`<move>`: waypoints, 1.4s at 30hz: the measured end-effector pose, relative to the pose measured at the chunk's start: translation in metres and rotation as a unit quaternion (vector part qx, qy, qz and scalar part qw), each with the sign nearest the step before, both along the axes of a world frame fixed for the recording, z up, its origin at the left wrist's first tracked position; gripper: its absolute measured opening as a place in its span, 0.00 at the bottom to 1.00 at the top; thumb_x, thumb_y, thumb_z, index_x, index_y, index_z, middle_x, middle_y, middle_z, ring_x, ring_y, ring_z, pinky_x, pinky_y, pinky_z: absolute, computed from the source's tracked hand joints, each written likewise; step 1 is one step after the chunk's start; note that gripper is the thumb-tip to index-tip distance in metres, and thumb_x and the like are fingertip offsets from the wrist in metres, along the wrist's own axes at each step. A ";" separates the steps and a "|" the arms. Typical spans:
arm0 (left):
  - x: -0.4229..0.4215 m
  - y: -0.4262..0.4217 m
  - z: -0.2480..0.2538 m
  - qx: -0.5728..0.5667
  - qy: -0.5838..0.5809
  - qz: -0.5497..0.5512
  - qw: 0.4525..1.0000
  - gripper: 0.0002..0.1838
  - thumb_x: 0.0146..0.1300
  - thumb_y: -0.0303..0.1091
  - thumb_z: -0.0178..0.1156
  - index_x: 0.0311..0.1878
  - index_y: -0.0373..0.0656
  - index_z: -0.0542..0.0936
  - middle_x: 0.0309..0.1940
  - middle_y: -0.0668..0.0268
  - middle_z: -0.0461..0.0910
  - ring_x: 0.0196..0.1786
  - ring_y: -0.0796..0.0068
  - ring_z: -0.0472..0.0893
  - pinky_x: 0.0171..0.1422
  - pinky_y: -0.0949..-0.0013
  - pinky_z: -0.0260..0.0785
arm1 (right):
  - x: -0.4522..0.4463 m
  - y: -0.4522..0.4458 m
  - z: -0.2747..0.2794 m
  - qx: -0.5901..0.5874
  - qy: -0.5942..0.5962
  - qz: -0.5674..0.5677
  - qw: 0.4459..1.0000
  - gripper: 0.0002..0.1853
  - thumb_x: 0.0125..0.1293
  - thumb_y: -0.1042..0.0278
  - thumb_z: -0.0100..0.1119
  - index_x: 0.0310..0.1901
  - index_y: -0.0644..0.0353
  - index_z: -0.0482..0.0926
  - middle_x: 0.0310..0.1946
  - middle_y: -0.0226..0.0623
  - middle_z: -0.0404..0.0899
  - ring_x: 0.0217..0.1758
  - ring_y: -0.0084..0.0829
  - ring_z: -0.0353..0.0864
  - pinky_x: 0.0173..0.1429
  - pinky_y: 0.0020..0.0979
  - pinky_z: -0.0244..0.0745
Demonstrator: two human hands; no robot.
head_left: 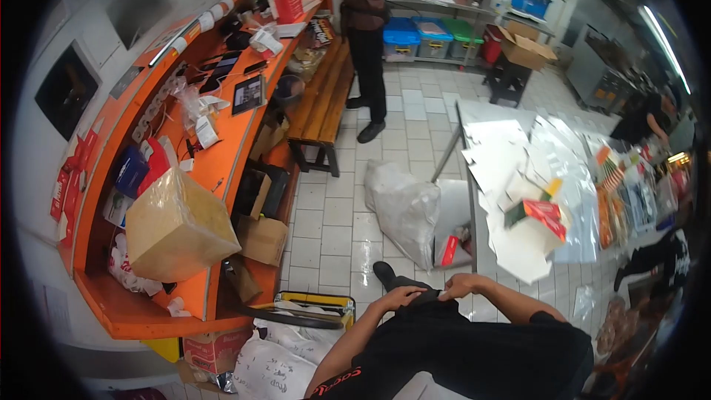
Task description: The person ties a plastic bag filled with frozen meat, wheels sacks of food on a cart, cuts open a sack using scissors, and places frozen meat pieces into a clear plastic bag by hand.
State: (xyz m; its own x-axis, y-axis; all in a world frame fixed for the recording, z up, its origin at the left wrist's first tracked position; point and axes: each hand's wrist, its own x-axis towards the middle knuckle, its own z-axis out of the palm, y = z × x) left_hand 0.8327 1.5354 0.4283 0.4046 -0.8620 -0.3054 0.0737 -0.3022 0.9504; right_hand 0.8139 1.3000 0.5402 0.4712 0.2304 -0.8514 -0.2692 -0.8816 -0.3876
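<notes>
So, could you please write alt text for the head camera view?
A person's left hand and right hand are at their dark clothing above a tiled floor. An orange counter with a wrapped box is at left, a metal table with white sheets at right; another person stands beyond.

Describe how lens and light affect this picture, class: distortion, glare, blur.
In the head view: wide-angle distortion bows the orange counter, corners go black; the tube light at upper right burns white; floor tiles carry glare; a dark wall patch at upper left is blurred; left hand and right hand look fairly sharp.
</notes>
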 end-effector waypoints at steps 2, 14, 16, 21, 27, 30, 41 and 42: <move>0.034 -0.013 -0.021 0.008 -0.062 0.013 0.998 0.21 0.69 0.35 0.51 0.64 0.47 0.72 0.60 0.52 0.73 0.62 0.62 0.73 0.66 0.66 0.62 | 0.031 -0.001 -0.007 -0.072 -0.052 0.059 0.994 0.37 0.48 0.31 0.57 0.40 0.64 0.84 0.39 0.49 0.83 0.44 0.44 0.83 0.48 0.38 0.76; 0.158 -0.007 -0.012 0.023 0.023 0.039 0.999 0.22 0.68 0.41 0.53 0.61 0.42 0.74 0.56 0.56 0.78 0.57 0.63 0.77 0.63 0.67 0.66 | 0.216 -0.019 0.005 -0.064 0.111 0.140 0.982 0.30 0.58 0.39 0.61 0.45 0.63 0.82 0.39 0.42 0.83 0.42 0.36 0.83 0.44 0.37 0.79; 0.159 0.023 -0.004 0.060 0.049 0.094 0.993 0.24 0.66 0.45 0.55 0.60 0.42 0.74 0.54 0.55 0.79 0.57 0.63 0.78 0.62 0.67 0.67 | 0.237 -0.029 -0.021 -0.006 0.209 0.050 0.977 0.28 0.58 0.45 0.66 0.51 0.60 0.79 0.41 0.34 0.82 0.44 0.31 0.82 0.46 0.34 0.80; 0.132 0.106 -0.034 0.181 0.028 0.281 0.942 0.26 0.61 0.49 0.60 0.57 0.41 0.76 0.51 0.55 0.80 0.53 0.61 0.80 0.56 0.66 0.70 | 0.273 -0.021 -0.045 0.146 0.246 -0.160 0.945 0.22 0.63 0.58 0.63 0.53 0.63 0.74 0.45 0.36 0.78 0.38 0.34 0.82 0.41 0.33 0.82; 0.107 0.180 -0.062 0.248 0.099 0.541 0.798 0.26 0.57 0.54 0.62 0.50 0.43 0.81 0.45 0.56 0.83 0.50 0.59 0.81 0.56 0.63 0.71 | 0.318 0.036 -0.068 0.099 0.260 -0.114 0.954 0.09 0.66 0.67 0.55 0.47 0.52 0.77 0.32 0.30 0.75 0.28 0.30 0.78 0.34 0.31 0.80; 0.106 0.204 -0.094 0.292 0.094 0.535 0.787 0.27 0.56 0.55 0.62 0.48 0.42 0.81 0.44 0.56 0.83 0.50 0.59 0.81 0.56 0.62 0.71 | 0.351 0.082 -0.075 0.010 0.339 -0.220 0.915 0.10 0.67 0.64 0.58 0.48 0.53 0.77 0.31 0.28 0.75 0.28 0.27 0.76 0.33 0.27 0.78; 0.108 0.336 -0.110 0.182 0.101 0.692 0.691 0.23 0.59 0.50 0.63 0.45 0.38 0.82 0.36 0.56 0.84 0.38 0.66 0.83 0.44 0.66 0.75 | 0.520 0.291 0.114 0.129 -0.045 0.126 0.983 0.19 0.53 0.67 0.66 0.48 0.59 0.78 0.40 0.31 0.79 0.42 0.27 0.76 0.48 0.31 0.73; 0.100 0.342 -0.104 0.205 0.139 0.660 0.709 0.23 0.58 0.50 0.63 0.46 0.38 0.82 0.35 0.55 0.83 0.39 0.65 0.83 0.45 0.65 0.74 | 0.530 0.317 0.131 0.162 -0.099 0.060 0.980 0.18 0.55 0.68 0.64 0.48 0.62 0.79 0.39 0.32 0.80 0.37 0.25 0.78 0.41 0.28 0.74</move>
